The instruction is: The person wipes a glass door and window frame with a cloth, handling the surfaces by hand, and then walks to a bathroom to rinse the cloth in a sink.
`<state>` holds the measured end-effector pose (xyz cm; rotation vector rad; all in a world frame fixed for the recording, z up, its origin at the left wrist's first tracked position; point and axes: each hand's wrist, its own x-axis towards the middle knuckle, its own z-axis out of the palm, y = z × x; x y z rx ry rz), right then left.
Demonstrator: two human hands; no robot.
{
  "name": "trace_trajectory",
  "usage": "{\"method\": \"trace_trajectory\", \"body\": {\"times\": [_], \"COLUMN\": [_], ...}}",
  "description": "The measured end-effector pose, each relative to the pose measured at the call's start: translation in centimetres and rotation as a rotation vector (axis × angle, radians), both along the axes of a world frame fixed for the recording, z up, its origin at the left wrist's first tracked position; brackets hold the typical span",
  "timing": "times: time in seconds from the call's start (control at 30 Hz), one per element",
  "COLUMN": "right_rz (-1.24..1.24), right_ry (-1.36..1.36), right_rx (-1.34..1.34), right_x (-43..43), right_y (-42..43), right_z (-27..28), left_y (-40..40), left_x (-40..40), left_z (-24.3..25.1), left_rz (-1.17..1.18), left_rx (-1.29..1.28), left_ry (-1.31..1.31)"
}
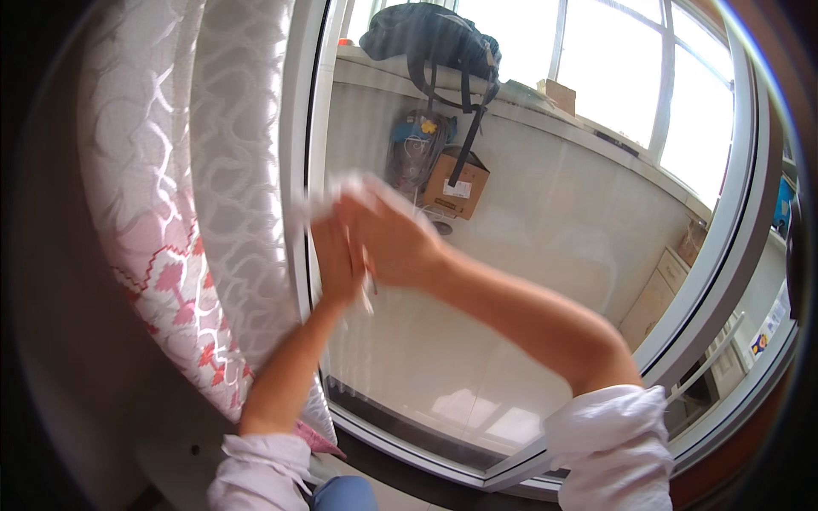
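Note:
Both my hands are raised together before a framed glass door pane (511,268), near its left frame. A blurred white cloth (364,182) shows along the top of the fingers, and a thin end of it hangs below the hands. My right hand (396,239) presses the cloth, its fingers pointing up and left. Close against it, my left hand (335,255) is partly overlapped by the right one; motion blur hides how its fingers lie on the cloth. Left of the hands hangs a patterned light curtain (239,160) with pink and red leaf shapes on its outer part.
Behind the glass, a black bag (434,38) with hanging straps rests on a window ledge (613,150). A cardboard box (457,185) and a plastic-wrapped item (418,150) stand below it. A white door frame (709,281) curves along the right. The bottom track runs near my knee.

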<state>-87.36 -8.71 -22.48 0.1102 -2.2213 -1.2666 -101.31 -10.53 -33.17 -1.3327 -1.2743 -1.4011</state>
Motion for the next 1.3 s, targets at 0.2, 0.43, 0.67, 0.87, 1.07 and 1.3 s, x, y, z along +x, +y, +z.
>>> {"method": "trace_trajectory", "body": {"times": [0.2,0.43,0.67,0.87,1.07,1.3], "right_rz": [0.007,-0.183,-0.281,-0.172,-0.028,-0.141], "right_ry": [-0.198,0.467,0.541,0.310,-0.107,-0.246], "right_rx": [-0.353,0.070,0.163,0.148,-0.108,-0.176], "right_x": [1.7,8.7,6.3,-1.6,-2.1,4.2], "right_y": [-1.7,0.4,0.5,-0.3,-0.4,-0.9], "right_z": [-3.7,30.2,36.9,24.1,0.6,-28.1], "left_y": [-1.7,0.1,0.2,0.6,0.4,-1.2], "left_x": [1.1,4.6,3.6,-7.0,-3.4,6.8], "left_z": [-5.9,36.5,44.9,29.3,0.0,-32.1], "left_rz": [-0.097,0.223,0.118,0.361,0.018,-0.416], "left_rx": [-0.298,0.451,0.018,0.012,0.142,-0.230], "left_ry": [-0.102,0.437,0.237,0.302,0.166,-0.483]}}
